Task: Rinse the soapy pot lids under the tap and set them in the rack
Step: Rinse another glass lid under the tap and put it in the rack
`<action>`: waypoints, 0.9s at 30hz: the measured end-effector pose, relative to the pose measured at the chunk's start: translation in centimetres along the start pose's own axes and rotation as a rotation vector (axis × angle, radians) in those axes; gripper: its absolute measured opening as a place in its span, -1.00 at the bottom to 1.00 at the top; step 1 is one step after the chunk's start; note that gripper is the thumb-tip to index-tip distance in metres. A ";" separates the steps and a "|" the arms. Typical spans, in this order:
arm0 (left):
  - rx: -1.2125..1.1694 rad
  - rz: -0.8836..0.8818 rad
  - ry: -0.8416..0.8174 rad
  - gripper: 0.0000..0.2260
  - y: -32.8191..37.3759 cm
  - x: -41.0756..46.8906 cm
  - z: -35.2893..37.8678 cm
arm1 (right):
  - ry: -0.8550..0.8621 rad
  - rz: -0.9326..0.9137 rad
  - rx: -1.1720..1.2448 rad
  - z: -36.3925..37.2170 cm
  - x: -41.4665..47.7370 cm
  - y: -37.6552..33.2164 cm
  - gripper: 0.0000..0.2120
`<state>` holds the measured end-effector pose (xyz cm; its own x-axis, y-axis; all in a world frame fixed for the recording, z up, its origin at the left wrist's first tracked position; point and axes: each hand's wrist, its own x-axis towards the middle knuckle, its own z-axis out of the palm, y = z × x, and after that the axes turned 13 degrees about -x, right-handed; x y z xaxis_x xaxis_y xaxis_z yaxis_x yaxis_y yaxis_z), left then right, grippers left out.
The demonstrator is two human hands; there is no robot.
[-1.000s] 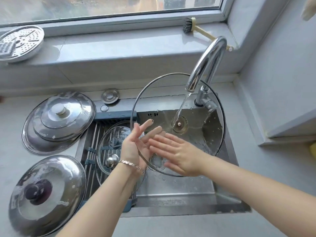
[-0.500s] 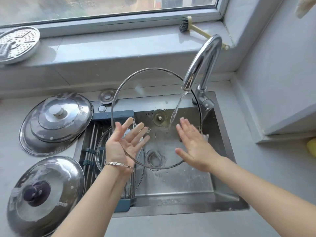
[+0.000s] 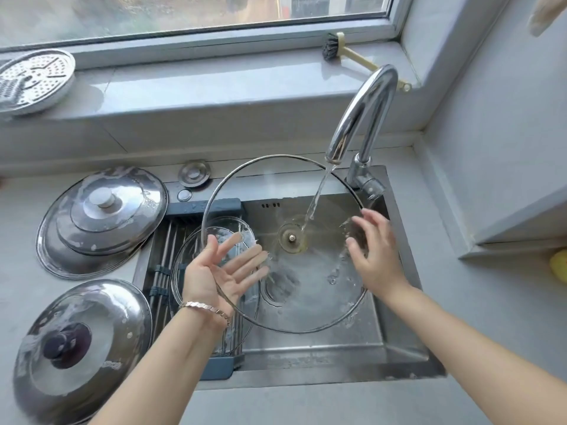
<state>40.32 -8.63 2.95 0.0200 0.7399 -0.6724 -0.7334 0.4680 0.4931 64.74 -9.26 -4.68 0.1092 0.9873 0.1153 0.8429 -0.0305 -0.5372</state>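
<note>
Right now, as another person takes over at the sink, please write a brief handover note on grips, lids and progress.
Left grip: open, palm under the rim of the large glass lid.
Right grip: open, touching its right side.
The lid is over the sink; water from the tap lands near its centre.
Done: small glass lid lies on the rack.
Left: finish this rinse, rack it; then the steel-knob lid and dark-knob lid, soapy on the counter.

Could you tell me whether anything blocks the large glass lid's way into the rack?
Yes: a smaller glass lid already lies in the rack, covering most of its bars, just below the left hand.
</note>
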 end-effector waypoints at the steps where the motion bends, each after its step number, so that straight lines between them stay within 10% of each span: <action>1: 0.003 -0.024 0.010 -0.62 -0.1 0.0 0.0 | -0.032 0.131 0.087 -0.1 0.5 0.1 -0.45; 9: -0.014 -0.198 0.081 -0.64 -2.4 0.1 -0.8 | -0.512 0.859 0.593 -1.3 2.0 1.4 -0.76; 19: 0.257 -0.462 0.319 -0.69 -5.5 3.4 -1.7 | -0.369 0.553 0.094 -6.0 5.1 1.9 -0.74; 27: 0.130 -0.417 0.236 -0.70 -7.3 4.3 0.8 | -0.100 0.227 0.272 -9.7 5.9 -1.7 -0.90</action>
<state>46.27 -8.45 -3.13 0.1289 0.3543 -0.9262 -0.6047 0.7684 0.2097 69.04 -4.87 5.07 0.2143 0.9708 -0.1075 0.6307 -0.2215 -0.7438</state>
